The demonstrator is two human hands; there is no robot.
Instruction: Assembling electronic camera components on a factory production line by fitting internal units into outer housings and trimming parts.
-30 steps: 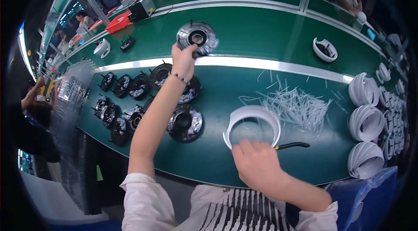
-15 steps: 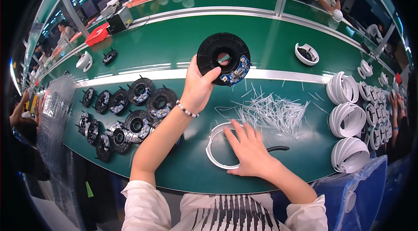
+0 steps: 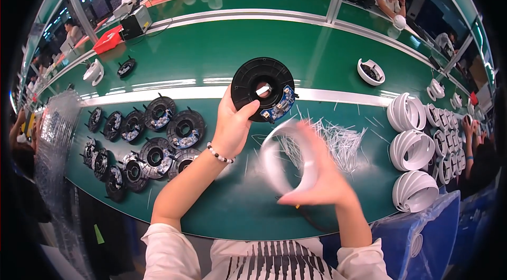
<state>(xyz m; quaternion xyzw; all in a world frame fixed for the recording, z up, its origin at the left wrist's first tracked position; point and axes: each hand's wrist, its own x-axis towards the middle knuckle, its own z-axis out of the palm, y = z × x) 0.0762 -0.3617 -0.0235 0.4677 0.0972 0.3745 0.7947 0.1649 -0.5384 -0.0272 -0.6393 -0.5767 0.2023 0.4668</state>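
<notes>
My left hand (image 3: 232, 129) grips the lower left rim of a black plastic disc (image 3: 248, 80), raised above the bench. The disc has a round centre hole and a curved blue circuit board (image 3: 280, 105) at its lower right. Held up in my right hand (image 3: 331, 182) is a white plastic ring (image 3: 270, 161), thumb below and fingers along its right side; both are smeared by motion. Beneath that hand lies a dark slender tool (image 3: 315, 224), partly hidden, its kind unclear.
Several black discs with circuit boards (image 3: 158, 156) lie at left. White strips (image 3: 343, 145) are heaped beyond my right hand. Stacked white rings (image 3: 413, 150) line the right side. A metal rail (image 3: 206, 92) crosses the bench; a white ring-shaped part (image 3: 371, 72) sits past it. Other people work nearby.
My right hand has picked the white ring up off the bench and tilted it upright. The black disc in my left hand has come slightly lower and nearer.
</notes>
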